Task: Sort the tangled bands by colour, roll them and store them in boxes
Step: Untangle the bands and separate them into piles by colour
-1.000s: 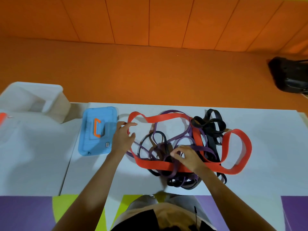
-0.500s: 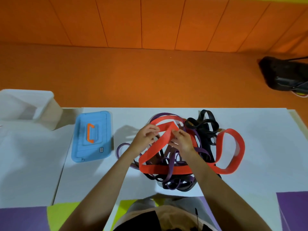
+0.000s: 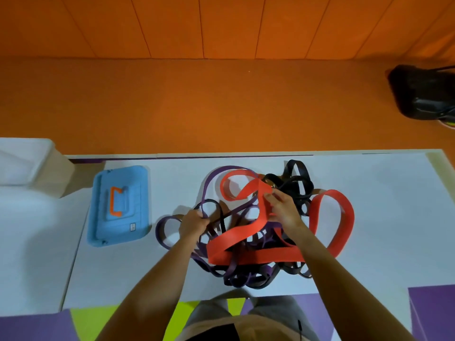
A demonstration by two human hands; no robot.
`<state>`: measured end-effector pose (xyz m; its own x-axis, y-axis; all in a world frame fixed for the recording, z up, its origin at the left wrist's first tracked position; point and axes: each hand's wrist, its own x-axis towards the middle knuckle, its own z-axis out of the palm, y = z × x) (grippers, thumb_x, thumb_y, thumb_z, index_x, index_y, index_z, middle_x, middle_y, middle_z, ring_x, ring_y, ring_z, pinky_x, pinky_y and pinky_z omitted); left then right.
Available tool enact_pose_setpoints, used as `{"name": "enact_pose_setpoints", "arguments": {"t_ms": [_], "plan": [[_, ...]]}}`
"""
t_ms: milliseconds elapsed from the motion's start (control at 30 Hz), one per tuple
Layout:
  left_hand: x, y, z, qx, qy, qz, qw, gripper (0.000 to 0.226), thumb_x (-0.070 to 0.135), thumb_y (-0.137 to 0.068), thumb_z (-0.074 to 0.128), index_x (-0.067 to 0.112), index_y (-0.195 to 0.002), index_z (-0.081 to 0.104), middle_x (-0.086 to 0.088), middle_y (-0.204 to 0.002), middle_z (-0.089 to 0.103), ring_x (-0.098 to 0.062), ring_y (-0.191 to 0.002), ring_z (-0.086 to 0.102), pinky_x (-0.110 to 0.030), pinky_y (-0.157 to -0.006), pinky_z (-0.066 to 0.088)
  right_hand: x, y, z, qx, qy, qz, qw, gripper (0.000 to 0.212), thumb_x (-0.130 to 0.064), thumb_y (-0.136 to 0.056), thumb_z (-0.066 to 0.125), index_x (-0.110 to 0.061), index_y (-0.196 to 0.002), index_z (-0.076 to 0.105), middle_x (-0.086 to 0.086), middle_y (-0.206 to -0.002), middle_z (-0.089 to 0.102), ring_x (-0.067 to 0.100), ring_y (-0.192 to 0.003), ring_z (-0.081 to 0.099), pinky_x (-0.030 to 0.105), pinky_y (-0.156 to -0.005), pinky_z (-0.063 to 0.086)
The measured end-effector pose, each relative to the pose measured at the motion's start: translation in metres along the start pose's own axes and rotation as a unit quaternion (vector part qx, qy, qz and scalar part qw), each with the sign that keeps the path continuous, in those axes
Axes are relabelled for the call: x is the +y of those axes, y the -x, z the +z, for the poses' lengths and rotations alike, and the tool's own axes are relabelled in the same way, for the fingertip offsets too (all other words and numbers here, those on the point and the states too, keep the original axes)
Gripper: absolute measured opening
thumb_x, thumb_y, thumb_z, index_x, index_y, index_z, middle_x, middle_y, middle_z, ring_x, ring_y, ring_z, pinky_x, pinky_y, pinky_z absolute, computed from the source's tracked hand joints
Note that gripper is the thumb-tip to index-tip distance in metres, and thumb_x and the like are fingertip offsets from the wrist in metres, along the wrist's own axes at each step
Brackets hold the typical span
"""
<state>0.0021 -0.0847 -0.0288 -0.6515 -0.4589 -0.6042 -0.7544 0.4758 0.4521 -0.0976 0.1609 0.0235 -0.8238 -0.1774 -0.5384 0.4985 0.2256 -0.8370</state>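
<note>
The sorting is barely beginning: the bands [image 3: 248, 279] are lying knotted at the table's [image 3: 384, 217] front edge, the left hand [image 3: 194, 223] gripping a purple band [image 3: 160, 233], the right hand [image 3: 283, 209] pinching the red band [image 3: 236, 238], the box [image 3: 120, 205] sitting lidded.

Wide red band [image 3: 248, 242], its far end lifted and twisted in my R hand [image 3: 283, 207], loops across the tangle and out to the right on the table [image 3: 381, 217]. Thin purple bands [image 3: 162, 232] run under and thru it, one strand gripped in my L hand [image 3: 194, 221]. Black bands [image 3: 295, 178] knot at the far side. Flat blue box [image 3: 120, 205] w/ orange handle lies left of the tangle; white box [image 3: 27, 166] at far left.
</note>
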Motion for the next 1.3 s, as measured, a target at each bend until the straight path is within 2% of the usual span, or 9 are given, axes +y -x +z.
{"name": "enact_pose_setpoints", "arguments": {"t_ms": [233,433,567,700,833,933,1067,1167,1300], "plan": [[-0.012,0.0,-0.024,0.139,0.106,0.045,0.983,0.016,0.013,-0.111,0.047,0.0,-0.12,0.048,-0.016,-0.102,0.067,-0.033,-0.093,0.07,-0.036,-0.074,0.051,-0.001,-0.007,-0.003,-0.013,0.019,-0.002,1.0,0.017,-0.023,-0.107,0.061,-0.028,-0.099,0.076,0.009,-0.095,0.079,0.025,-0.082,0.077,0.041,-0.066,0.066],[-0.014,-0.008,-0.054,0.203,0.194,0.107,0.954,0.004,0.009,-0.112,0.039,0.01,-0.109,0.039,-0.017,-0.095,0.07,-0.021,-0.076,0.065,-0.044,-0.078,0.055,-0.007,-0.001,0.004,-0.008,0.044,-0.024,0.999,0.015,-0.027,-0.107,0.062,-0.03,-0.099,0.074,-0.005,-0.082,0.079,0.012,-0.069,0.077,0.027,-0.055,0.06],[-0.01,-0.016,-0.086,0.233,0.267,0.142,0.924,0.011,0.013,-0.114,0.036,0.004,-0.114,0.042,-0.021,-0.083,0.058,-0.038,-0.07,0.072,-0.048,-0.068,0.059,-0.006,0.004,0.013,-0.007,0.064,-0.041,0.997,0.014,-0.027,-0.108,0.061,-0.025,-0.101,0.073,0.003,-0.09,0.077,0.014,-0.071,0.077,0.029,-0.055,0.061],[-0.018,-0.027,-0.124,0.285,0.278,0.163,0.903,0.007,0.016,-0.114,0.038,0.01,-0.116,0.042,-0.008,-0.078,0.054,-0.033,-0.068,0.066,-0.049,-0.063,0.06,-0.003,0.01,0.025,0.0,0.052,-0.051,0.997,0.015,-0.024,-0.107,0.062,-0.025,-0.098,0.073,0.001,-0.084,0.075,0.014,-0.068,0.076,0.03,-0.055,0.061],[-0.036,-0.035,-0.149,0.322,0.252,0.163,0.898,0.018,0.02,-0.113,0.044,0.003,-0.119,0.046,-0.023,-0.077,0.056,-0.042,-0.066,0.06,-0.058,-0.063,0.053,0.0,0.012,0.038,0.023,0.064,-0.061,0.996,0.015,-0.023,-0.107,0.063,-0.015,-0.098,0.073,0.011,-0.082,0.073,0.027,-0.077,0.074,0.043,-0.068,0.065],[-0.052,-0.037,-0.155,0.352,0.257,0.156,0.886,0.016,0.021,-0.113,0.045,0.005,-0.115,0.047,-0.009,-0.067,0.05,-0.025,-0.056,0.048,-0.045,-0.055,0.039,0.006,0.011,0.043,0.095,0.127,-0.082,0.984,0.024,-0.025,-0.106,0.064,-0.003,-0.096,0.067,0.023,-0.082,0.066,0.028,-0.073,0.067,0.047,-0.072,0.062],[-0.071,-0.043,-0.171,0.387,0.303,0.082,0.867,0.014,0.028,-0.112,0.045,0.014,-0.114,0.045,0.002,-0.074,0.052,-0.013,-0.06,0.052,-0.025,-0.053,0.041,0.009,0.014,0.04,0.19,0.167,-0.113,0.961,0.015,-0.027,-0.105,0.063,-0.018,-0.095,0.064,-0.001,-0.074,0.065,0.019,-0.068,0.062,0.032,-0.062,0.051],[-0.079,-0.048,-0.179,0.374,0.313,0.026,0.873,0.022,0.031,-0.11,0.05,0.011,-0.121,0.047,-0.009,-0.093,0.061,-0.029,-0.076,0.06,-0.036,-0.066,0.048,0.011,0.014,0.034,0.179,0.158,-0.125,0.963,0.016,-0.027,-0.107,0.061,-0.013,-0.108,0.069,0.005,-0.086,0.073,0.022,-0.077,0.069,0.037,-0.07,0.057],[-0.076,-0.049,-0.165,0.172,0.274,-0.003,0.946,0.029,0.021,-0.104,0.064,0.009,-0.126,0.05,-0.025,-0.115,0.065,-0.039,-0.104,0.068,-0.053,-0.089,0.057,0.008,0.016,0.038,0.094,0.173,-0.15,0.969,0.023,-0.019,-0.107,0.059,-0.012,-0.126,0.07,0.004,-0.092,0.074,0.021,-0.08,0.069,0.033,-0.073,0.058]]}}
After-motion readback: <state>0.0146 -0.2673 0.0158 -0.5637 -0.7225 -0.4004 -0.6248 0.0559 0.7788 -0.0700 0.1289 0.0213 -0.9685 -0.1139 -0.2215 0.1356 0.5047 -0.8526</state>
